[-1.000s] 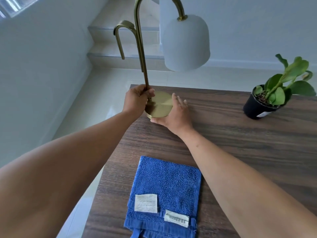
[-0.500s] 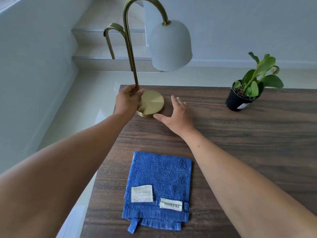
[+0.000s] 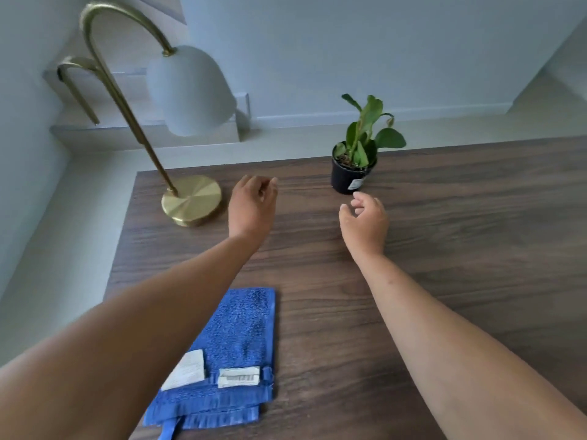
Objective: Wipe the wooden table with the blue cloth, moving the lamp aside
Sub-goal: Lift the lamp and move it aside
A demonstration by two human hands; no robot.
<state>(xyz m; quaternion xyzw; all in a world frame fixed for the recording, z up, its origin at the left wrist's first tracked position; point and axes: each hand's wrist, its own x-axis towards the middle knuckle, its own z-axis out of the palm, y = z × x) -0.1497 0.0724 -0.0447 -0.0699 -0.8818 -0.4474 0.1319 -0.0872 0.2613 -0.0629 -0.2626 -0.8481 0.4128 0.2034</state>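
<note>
Nearest me, at about 7 o'clock on the table, I see the cloth lying folded and flat, two white labels facing up near its close hem and a small loop at its near edge. My left forearm crosses over its left part, so I cannot see that side of it. Nothing has hold of the cloth.

Farther out, toward 12 o'clock, both my hands hang over bare wood, well apart from each other. The left hand is empty, its fingers loosely curled and relaxed, not closed on anything; it sits just to the right of the lamp base without touching it. The right hand is also empty, fingers half curled with the thumb spread a little, palm turned inward. I cannot tell whether either hand brushes the tabletop.

At 10 o'clock the lamp stands on its round brass base near the table's far-left corner, the stem rising and arching over to a pale dome shade that hangs above the far edge.

At 1 o'clock, beyond the right hand and close to the far edge, a small plant sits in a black pot with a white label.

Past the table I see pale floor and steps at the left.
</note>
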